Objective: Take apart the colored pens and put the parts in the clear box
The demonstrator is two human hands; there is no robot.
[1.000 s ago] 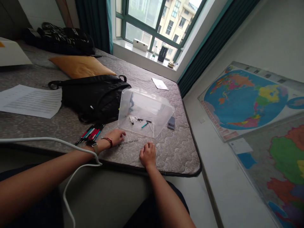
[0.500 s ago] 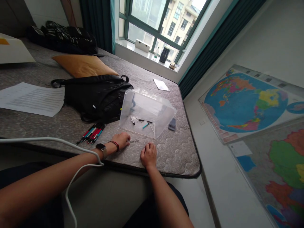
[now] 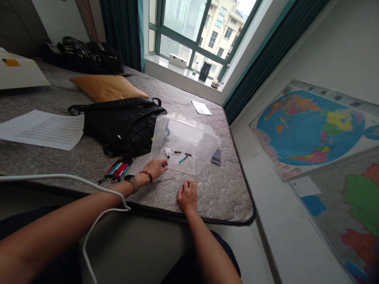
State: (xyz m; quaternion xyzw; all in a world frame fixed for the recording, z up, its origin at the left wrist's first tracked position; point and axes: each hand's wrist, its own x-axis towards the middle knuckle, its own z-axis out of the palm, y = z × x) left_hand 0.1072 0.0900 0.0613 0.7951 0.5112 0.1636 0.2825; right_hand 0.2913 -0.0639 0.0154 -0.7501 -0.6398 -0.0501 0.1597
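The box (image 3: 204, 152) sits on the mattress (image 3: 220, 197) with pens (image 3: 183, 158) inside; a pen pile (image 3: 119, 169) lies to its left. Left hand (image 3: 157, 168) — fingers partly curled at the box's near edge, grip indeterminable. Right hand (image 3: 188, 195) — fingers curled on the mattress, grip likewise indeterminable.

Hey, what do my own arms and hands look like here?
Both forearms show no sleeves, and neither hand is gloved. Above your left hand are a red-and-dark bracelet and a dark-faced wristwatch with a tan band. Your right hand and wrist show no jewellery.
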